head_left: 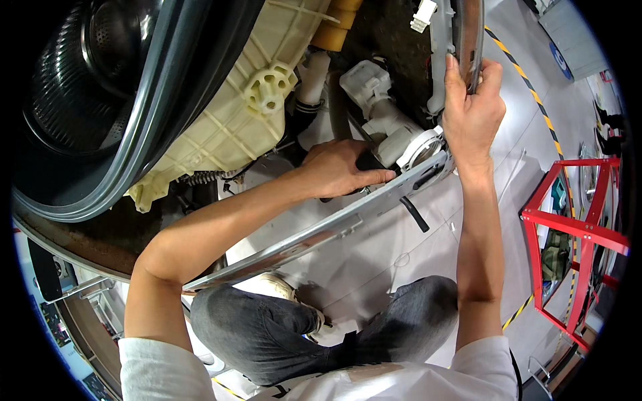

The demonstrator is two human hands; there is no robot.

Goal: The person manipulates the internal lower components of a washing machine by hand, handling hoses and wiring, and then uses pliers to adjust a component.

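Note:
An opened front-loading washing machine fills the upper left, its steel drum (63,87) and grey rubber door seal (150,107) showing. My left hand (338,167) reaches in over the lower metal frame rail (301,244). Its thumb lies across a dark part (369,162) beside the white pump housing (398,137); the other fingers are mostly hidden. My right hand (473,110) is wrapped round the upright metal edge of the cabinet (468,30), thumb on the inner side. A short black hose (414,214) sticks out below the rail.
The cream plastic tub (221,127) slopes above my left forearm. A white connector (422,16) hangs near the cabinet edge. On the right stands a red metal frame (575,227) by black-and-yellow floor tape (528,83). My knees are close to the rail.

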